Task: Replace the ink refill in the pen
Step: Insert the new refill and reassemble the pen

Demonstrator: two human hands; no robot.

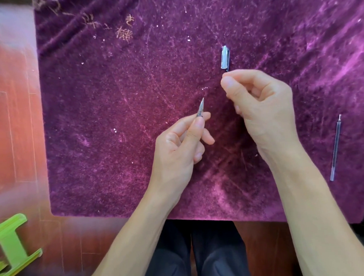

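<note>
My left hand (183,146) pinches a small metallic pointed pen tip piece (201,107) between thumb and fingers, point up and away from me; anything below the tip is hidden in the hand. My right hand (259,105) hovers just right of it with fingers curled and thumb pressed to the index finger. I see nothing in its grip, but the palm hides the inside. A clear pen cap (225,57) with a clip lies on the cloth just beyond my right fingertips. A thin ink refill (336,147) lies at the cloth's right edge, tip pointing away.
A purple velvet cloth (113,120) covers the table. Reddish wood floor (13,124) shows at left with a green plastic stool (10,247) at the lower left. My dark-trousered legs (194,258) are under the table's near edge.
</note>
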